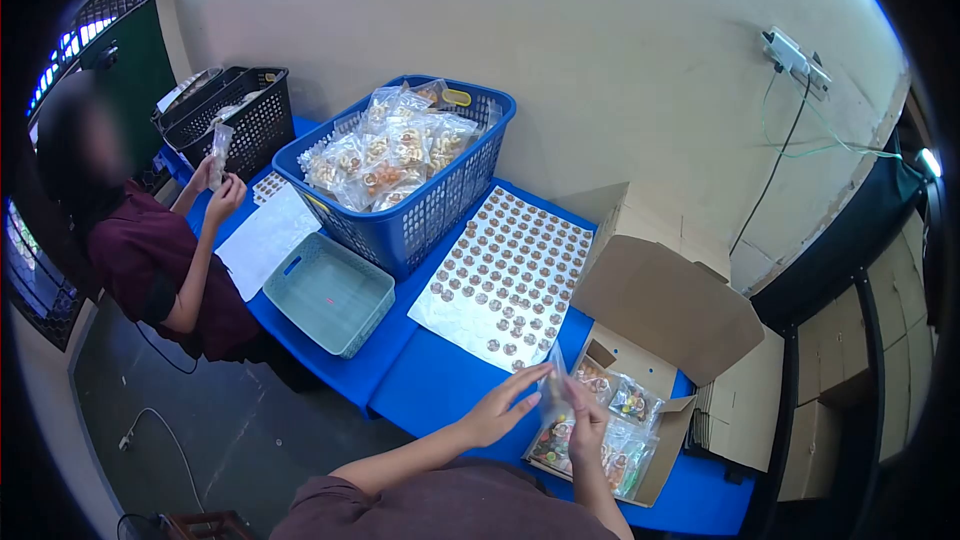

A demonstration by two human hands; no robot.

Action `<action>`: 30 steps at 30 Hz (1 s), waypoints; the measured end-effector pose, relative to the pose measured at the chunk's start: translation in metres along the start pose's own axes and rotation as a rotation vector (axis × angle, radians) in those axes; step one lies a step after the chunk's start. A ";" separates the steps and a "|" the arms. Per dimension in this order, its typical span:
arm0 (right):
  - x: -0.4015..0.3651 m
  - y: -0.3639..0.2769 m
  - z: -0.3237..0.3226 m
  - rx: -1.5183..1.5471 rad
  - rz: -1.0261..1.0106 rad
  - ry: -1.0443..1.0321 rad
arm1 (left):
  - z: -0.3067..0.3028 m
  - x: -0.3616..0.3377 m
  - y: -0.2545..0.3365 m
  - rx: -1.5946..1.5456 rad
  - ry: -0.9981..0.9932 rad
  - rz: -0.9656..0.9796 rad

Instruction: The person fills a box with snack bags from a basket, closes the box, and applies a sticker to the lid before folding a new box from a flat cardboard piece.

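Over the near edge of the blue table, a small clear plastic bag [552,392] is held up between both hands. My left hand [503,408] has its fingertips closed on the bag's upper left side. On the bag's right side, my right hand [587,418] grips it. What the bag contains is too blurred to make out. Just beyond my hands lies a white sheet of round brown stickers [510,275], with some gaps in its lower rows. An open cardboard box [655,455] sits under and right of my right hand, holding several clear packets [632,402] of colourful pieces.
A blue basket [390,230] heaped with filled packets [400,145] stands at the back, with a grey-green tray [335,295] before it. At left, a co-worker [150,250] holds a packet [220,152] near black baskets [255,125]. Flattened cartons [745,410] stand at right.
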State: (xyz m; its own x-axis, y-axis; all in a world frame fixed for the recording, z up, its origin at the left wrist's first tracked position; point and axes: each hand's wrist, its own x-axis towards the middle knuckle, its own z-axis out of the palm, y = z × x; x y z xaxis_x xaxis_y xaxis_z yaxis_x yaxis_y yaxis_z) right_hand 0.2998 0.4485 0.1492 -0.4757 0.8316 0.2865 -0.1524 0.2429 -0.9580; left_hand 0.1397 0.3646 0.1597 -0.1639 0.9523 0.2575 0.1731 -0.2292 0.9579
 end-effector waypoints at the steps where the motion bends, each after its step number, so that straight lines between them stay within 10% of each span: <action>1: 0.001 -0.003 0.004 0.000 -0.001 0.003 | 0.007 -0.002 -0.002 0.096 0.021 0.119; 5: 0.005 -0.008 0.014 -0.307 -0.066 0.024 | 0.011 -0.008 0.006 -0.022 -0.084 -0.047; 11: 0.003 0.012 0.006 0.085 0.410 -0.069 | 0.006 -0.009 -0.007 0.136 0.046 -0.143; 21: -0.008 0.007 -0.017 -0.235 0.225 -0.033 | 0.003 -0.006 -0.011 0.243 -0.088 -0.132; 23: -0.005 -0.005 -0.033 0.016 0.443 0.103 | 0.000 -0.003 -0.007 0.128 0.002 -0.202; 30: -0.009 0.086 -0.146 0.125 0.275 0.770 | -0.079 0.014 -0.011 0.174 0.354 -0.159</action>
State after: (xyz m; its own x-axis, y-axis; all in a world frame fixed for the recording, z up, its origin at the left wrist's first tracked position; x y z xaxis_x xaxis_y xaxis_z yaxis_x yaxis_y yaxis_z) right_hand 0.4173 0.5342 0.0625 0.2095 0.9737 -0.0891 -0.2342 -0.0385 -0.9714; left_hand 0.0589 0.3648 0.1632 -0.5196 0.8383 0.1650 0.2754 -0.0184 0.9611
